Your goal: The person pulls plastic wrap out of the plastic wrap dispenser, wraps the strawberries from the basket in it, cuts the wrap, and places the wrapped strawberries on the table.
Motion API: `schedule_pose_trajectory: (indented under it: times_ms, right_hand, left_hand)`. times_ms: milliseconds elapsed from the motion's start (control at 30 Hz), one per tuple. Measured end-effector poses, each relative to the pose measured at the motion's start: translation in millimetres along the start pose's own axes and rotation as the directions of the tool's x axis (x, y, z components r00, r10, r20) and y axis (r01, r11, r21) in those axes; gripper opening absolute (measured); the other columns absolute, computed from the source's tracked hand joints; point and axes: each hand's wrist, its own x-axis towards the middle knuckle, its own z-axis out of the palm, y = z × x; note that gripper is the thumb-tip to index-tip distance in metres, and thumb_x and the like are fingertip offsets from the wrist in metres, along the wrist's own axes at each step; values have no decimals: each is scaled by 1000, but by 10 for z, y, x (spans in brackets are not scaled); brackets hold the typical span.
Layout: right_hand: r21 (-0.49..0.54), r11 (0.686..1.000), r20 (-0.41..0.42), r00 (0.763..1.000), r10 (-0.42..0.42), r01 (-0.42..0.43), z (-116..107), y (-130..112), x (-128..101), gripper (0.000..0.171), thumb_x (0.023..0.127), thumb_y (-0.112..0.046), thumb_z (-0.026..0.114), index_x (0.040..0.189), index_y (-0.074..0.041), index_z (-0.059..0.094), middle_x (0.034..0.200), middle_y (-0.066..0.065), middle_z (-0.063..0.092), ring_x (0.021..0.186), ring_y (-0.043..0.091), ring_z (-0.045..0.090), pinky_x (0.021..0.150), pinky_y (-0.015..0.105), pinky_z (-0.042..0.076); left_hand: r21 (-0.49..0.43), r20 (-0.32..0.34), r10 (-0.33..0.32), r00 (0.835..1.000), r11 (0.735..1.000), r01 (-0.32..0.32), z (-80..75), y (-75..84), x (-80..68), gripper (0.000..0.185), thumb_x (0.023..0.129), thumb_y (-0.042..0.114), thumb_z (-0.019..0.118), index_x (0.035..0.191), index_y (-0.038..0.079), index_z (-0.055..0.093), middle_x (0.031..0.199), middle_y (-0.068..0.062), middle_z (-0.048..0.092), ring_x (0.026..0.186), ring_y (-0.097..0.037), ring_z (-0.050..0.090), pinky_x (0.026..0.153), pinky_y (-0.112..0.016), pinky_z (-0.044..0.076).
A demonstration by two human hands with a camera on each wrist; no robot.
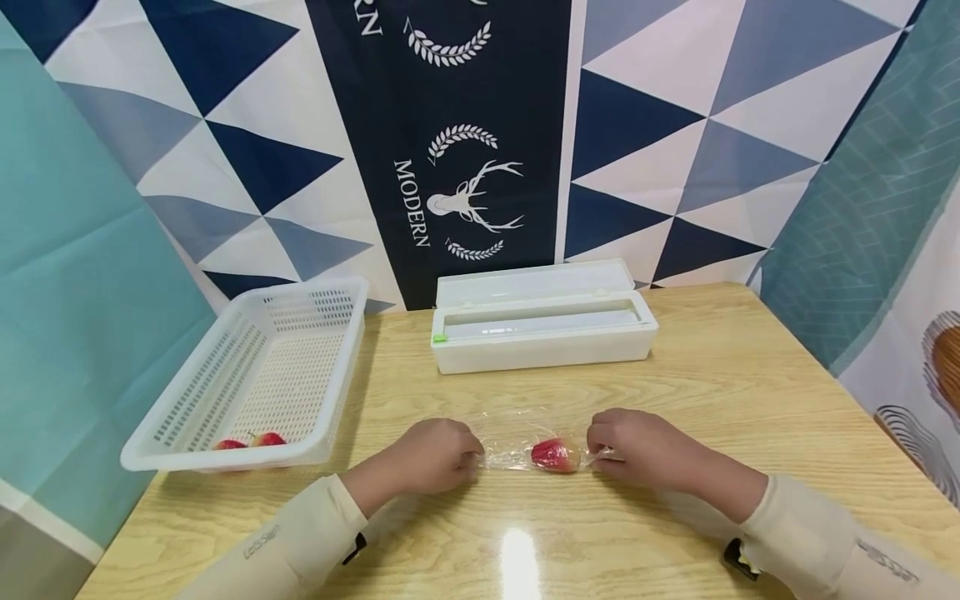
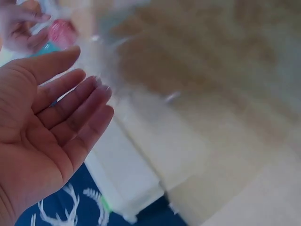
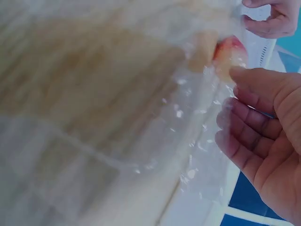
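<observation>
- Lying on the pale wooden table (image 1: pixel 720 367), a small red fruit (image 1: pixel 556 455) sits inside a sheet of clear plastic wrap (image 1: pixel 510 446), midway between the person's 2 hands.
- At the film's left end, the left hand (image 1: pixel 437 457) rests knuckles-up; the head view suggests it pinches the film, yet its wrist camera shows the fingers (image 2: pixel 80 110) fairly straight and loose, so I judge it relaxed and merely touching.
- On the other side, the right hand (image 1: pixel 641 450) sits just beside the fruit, its fingertips (image 3: pixel 235 110) against crinkled film; whether it truly grips I cannot tell, as the fingers look only gently bent.
- Behind the hands stands a long white plastic wrap dispenser box (image 1: pixel 543 325) with its lid raised, well apart from the fruit.
- Off to the left, a white perforated plastic basket (image 1: pixel 180 437) holds 2 more small red fruits (image 1: pixel 247 441) at its near edge.
- As I judge it, the sheet is already cut and the fruit covered, but the ends look loose and unfolded, so the wrapping seems roughly halfway; the 2 basket fruits appear unwrapped, though they are too small to be sure.
</observation>
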Motion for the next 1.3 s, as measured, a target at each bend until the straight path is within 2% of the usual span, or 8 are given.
schedule_pose_trajectory:
  times_ms: [233, 400, 567, 700, 833, 1000, 1200, 1300]
  right_hand:
    - [106, 968, -87, 968, 237, -228, -266, 326, -70, 12, 85, -14, 76, 93, -9, 68, 89, -5, 63, 80, 12, 58, 69, 34, 51]
    - [235, 895, -75, 911, 406, -379, -371, 685, -111, 27, 86, -13, 75, 107, 2, 66, 97, 8, 65, 84, 19, 59, 72, 36, 52]
    - [411, 800, 71, 891, 449, -437, -291, 860, -104, 28, 89, -16, 73, 109, 2, 66, 92, 3, 65, 81, 16, 55, 69, 24, 49]
    - [444, 794, 101, 904, 416, -415, -254, 877, -104, 7, 90, -9, 70, 94, -3, 70, 86, 1, 65, 74, 11, 52, 64, 23, 48]
    - [434, 791, 106, 896, 430, -431, -240, 896, -134, 2, 90, -5, 68, 91, -4, 69, 84, 1, 64, 69, 9, 50, 60, 23, 46]
    - [447, 749, 157, 867, 473, -489, -194, 921, -175, 3, 91, -5, 67, 93, -3, 68, 80, 1, 63, 62, 11, 49, 54, 24, 43]
    - [428, 756, 159, 864, 477, -496, -160, 925, -198, 4, 91, -8, 67, 91, -4, 67, 74, 1, 58, 60, 12, 47, 52, 24, 40]
    - [424, 763, 154, 870, 469, -487, -146, 929, -195, 5, 91, -9, 67, 91, -4, 66, 74, 0, 58, 60, 11, 46, 52, 24, 40]
  left_hand:
    - [-161, -154, -163, 974, 977, 138, -286, -261, 2, 19, 82, 8, 77, 101, 5, 73, 95, -4, 70, 85, -18, 64, 76, -31, 52]
    - [-238, -119, -222, 968, 953, 189, -240, -463, 82, 27, 80, 8, 78, 106, 4, 72, 100, -8, 69, 92, -22, 64, 79, -32, 52]
    - [-324, -105, -227, 968, 928, 182, -100, -580, 120, 17, 82, 9, 77, 98, 5, 75, 92, -2, 71, 82, -13, 65, 72, -26, 52]
    - [-382, -109, -248, 963, 904, 190, -60, -616, 118, 4, 86, 7, 73, 88, 7, 77, 81, 4, 71, 69, -4, 60, 64, -22, 50]
    - [-502, -71, -349, 934, 822, 269, -10, -663, 110, 6, 88, 8, 71, 86, 7, 76, 72, 3, 69, 62, -5, 58, 58, -23, 48]
    - [-631, 21, -490, 872, 670, 391, 72, -701, 98, 9, 90, 10, 69, 87, 4, 76, 69, -1, 69, 63, -11, 63, 59, -26, 52]
    - [-706, 64, -565, 823, 557, 437, 120, -730, 102, 9, 90, 8, 69, 89, 0, 74, 73, -4, 70, 63, -13, 65, 61, -28, 55]
    - [-753, 98, -597, 796, 479, 451, 118, -736, 112, 8, 89, 5, 70, 91, -2, 73, 75, -6, 70, 65, -13, 66, 62, -29, 56]
